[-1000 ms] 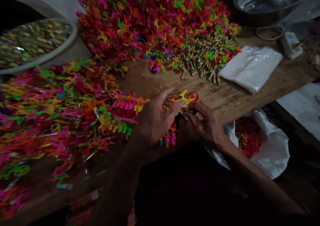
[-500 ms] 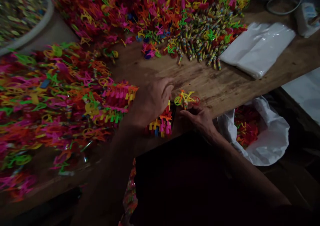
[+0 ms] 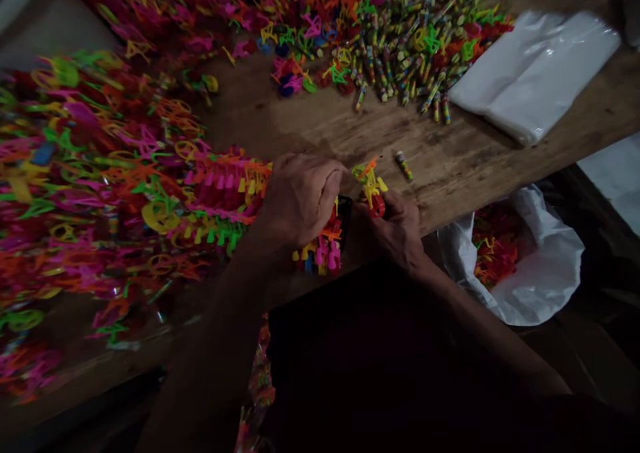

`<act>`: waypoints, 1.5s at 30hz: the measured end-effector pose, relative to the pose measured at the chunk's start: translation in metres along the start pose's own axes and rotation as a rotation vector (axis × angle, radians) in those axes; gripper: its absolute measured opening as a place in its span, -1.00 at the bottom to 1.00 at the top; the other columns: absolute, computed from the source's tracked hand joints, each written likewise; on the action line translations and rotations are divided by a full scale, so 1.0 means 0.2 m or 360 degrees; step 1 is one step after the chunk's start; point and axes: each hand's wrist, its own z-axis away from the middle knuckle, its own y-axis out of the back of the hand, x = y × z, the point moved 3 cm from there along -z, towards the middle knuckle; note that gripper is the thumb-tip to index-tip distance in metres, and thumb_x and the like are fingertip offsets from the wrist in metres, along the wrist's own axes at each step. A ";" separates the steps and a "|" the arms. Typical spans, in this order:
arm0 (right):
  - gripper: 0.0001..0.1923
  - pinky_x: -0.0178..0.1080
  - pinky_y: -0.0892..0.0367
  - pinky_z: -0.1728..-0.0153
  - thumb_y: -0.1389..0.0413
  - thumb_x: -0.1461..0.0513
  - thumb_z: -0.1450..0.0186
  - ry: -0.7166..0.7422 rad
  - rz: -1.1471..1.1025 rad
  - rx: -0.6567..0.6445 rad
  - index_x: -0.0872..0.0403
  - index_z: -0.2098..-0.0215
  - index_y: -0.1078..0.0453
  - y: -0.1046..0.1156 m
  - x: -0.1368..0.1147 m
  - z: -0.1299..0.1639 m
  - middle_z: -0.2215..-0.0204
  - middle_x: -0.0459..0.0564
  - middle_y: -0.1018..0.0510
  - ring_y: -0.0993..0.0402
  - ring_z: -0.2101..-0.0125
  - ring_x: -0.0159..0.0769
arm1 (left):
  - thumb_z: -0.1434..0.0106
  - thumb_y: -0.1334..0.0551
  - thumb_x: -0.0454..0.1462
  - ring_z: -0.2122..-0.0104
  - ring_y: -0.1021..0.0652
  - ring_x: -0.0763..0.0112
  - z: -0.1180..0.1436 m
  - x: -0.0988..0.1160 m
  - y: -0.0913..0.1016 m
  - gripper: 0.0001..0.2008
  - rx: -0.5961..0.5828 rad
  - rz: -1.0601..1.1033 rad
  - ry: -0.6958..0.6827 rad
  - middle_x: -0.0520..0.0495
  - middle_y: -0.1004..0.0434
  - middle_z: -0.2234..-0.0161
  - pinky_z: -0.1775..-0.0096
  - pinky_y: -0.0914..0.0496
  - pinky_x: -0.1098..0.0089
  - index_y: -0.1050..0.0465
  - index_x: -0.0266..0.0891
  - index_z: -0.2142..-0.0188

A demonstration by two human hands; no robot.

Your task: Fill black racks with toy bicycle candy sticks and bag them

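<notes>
Right hand [image 3: 398, 230]: we pinch the toy bicycle [image 3: 372, 185] at its red wheel [image 3: 379, 205].
Toy bicycle: just right of the black frame [image 3: 349, 207].
Left hand [image 3: 303, 196]: curled left of the frame; we cannot tell its grip.
Striped tube [image 3: 405, 165]: beyond the frame, to its right.

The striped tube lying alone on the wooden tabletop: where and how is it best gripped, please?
Probably pinch the striped tube across its middle, from above, closing on its long sides: it is slim, straight and lies flat on the wooden tabletop, with bare wood around it. The nearby right hand holds a toy bicycle.
</notes>
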 end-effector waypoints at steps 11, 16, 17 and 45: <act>-0.85 -0.25 -0.30 0.26 -0.07 0.32 -0.34 0.0296 0.0431 -0.0181 0.04 0.41 -0.29 -0.10 0.05 -0.05 0.44 -0.10 -0.44 -0.36 0.37 -0.32 | -0.44 0.01 -0.30 0.03 -0.62 0.10 0.01 0.01 -0.01 -0.63 0.0037 -0.0001 0.0094 -0.18 -0.68 0.07 -0.13 -0.35 0.06 -0.53 -0.22 -0.04; -0.88 -0.21 -0.33 0.23 -0.04 0.36 -0.34 0.0426 0.0569 -0.0228 0.04 0.33 -0.32 -0.12 0.08 -0.05 0.38 -0.05 -0.47 -0.38 0.31 -0.25 | -0.54 0.12 -0.23 0.02 -0.63 0.10 0.00 0.04 0.02 -0.56 -0.0019 0.0022 0.0109 -0.23 -0.66 0.05 -0.09 -0.37 0.08 -0.53 -0.30 0.00; -0.89 -0.21 -0.33 0.23 -0.04 0.36 -0.34 0.0424 0.0581 -0.0243 0.05 0.32 -0.32 -0.12 0.08 -0.05 0.36 -0.04 -0.48 -0.39 0.30 -0.25 | -0.55 0.14 -0.22 0.00 -0.63 0.11 0.00 0.04 0.03 -0.53 -0.0025 0.0042 0.0083 -0.23 -0.66 0.04 -0.10 -0.38 0.10 -0.53 -0.31 0.00; -0.69 -0.01 -0.42 0.09 0.07 0.22 -0.39 0.0666 0.0573 -0.0686 -0.02 0.10 -0.51 -0.03 0.08 -0.11 0.23 0.09 -0.60 -0.50 0.15 -0.04 | -0.41 -0.19 -0.08 0.08 -0.62 0.23 0.35 0.18 0.15 -0.77 0.0879 0.0550 0.0133 -0.12 -0.68 0.14 -0.06 -0.46 0.14 -0.53 -0.12 0.12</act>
